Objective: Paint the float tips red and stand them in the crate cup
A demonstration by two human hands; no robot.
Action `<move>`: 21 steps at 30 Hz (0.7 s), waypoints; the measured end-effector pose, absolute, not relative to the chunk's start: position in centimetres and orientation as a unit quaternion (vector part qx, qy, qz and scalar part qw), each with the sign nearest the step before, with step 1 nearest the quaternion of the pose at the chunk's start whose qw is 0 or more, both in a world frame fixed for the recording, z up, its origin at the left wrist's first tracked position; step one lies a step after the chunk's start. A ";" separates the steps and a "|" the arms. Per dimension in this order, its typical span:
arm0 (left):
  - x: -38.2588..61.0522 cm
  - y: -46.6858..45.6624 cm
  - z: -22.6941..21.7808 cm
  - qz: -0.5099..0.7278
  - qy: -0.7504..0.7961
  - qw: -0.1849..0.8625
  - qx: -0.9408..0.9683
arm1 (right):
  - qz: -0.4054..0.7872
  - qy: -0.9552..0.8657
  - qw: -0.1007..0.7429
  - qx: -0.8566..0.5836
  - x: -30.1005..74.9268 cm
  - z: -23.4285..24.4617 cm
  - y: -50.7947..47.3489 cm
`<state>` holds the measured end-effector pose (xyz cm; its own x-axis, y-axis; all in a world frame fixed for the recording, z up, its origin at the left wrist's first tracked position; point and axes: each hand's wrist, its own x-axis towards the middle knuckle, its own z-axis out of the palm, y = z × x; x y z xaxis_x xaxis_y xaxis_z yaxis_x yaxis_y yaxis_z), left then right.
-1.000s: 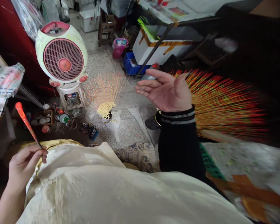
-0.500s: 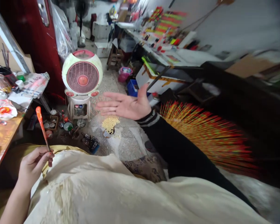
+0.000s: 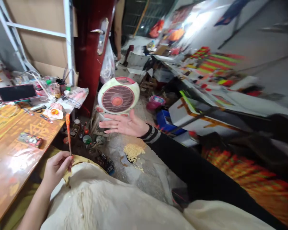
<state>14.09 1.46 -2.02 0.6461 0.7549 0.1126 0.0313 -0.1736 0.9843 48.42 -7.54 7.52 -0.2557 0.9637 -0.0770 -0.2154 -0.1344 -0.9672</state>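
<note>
My left hand (image 3: pixel 55 166) is closed in a pinch on the thin stem of an orange-tipped stick (image 3: pixel 68 127), held upright above my lap near the edge of the wooden table (image 3: pixel 12 153). My right hand (image 3: pixel 124 124), in a black sleeve with a striped cuff, is stretched forward with palm up and fingers spread, holding nothing. It hovers just in front of a pink-and-white round fan heater (image 3: pixel 118 95). A cream cloth (image 3: pixel 105 204) covers my lap.
The table carries a phone (image 3: pixel 16 92), jars, paint pots and papers. On the floor lie small paint cups (image 3: pixel 86 137) and a bunch of cream-tipped sticks (image 3: pixel 133 151). A fan of red-orange sticks (image 3: pixel 249 182) spreads at right. A red door (image 3: pixel 91 48) stands behind.
The view has swung up and to the left, bringing the table and door into sight. My right hand has stayed open and reached closer to the fan heater. The left hand keeps its stick.
</note>
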 end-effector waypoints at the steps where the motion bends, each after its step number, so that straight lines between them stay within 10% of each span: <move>1: 13.8 1.5 -2.0 0.319 0.287 0.576 0.696 | 0.641 -0.473 0.458 -0.395 48.0 7.3 -6.5; 7: 11.3 0.9 -1.6 0.362 0.328 0.563 0.667 | 0.626 -0.502 0.462 -0.377 44.4 5.2 -0.3; 21: 8.3 1.2 0.7 0.411 0.448 0.467 0.642 | 0.160 -0.789 0.446 -0.390 35.4 -0.1 7.0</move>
<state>8.27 1.24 0.68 0.2611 0.9592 0.1088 0.1918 -0.1620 0.9680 35.35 7.01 -0.13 -0.2978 0.7585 0.5797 0.4723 0.6447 -0.6010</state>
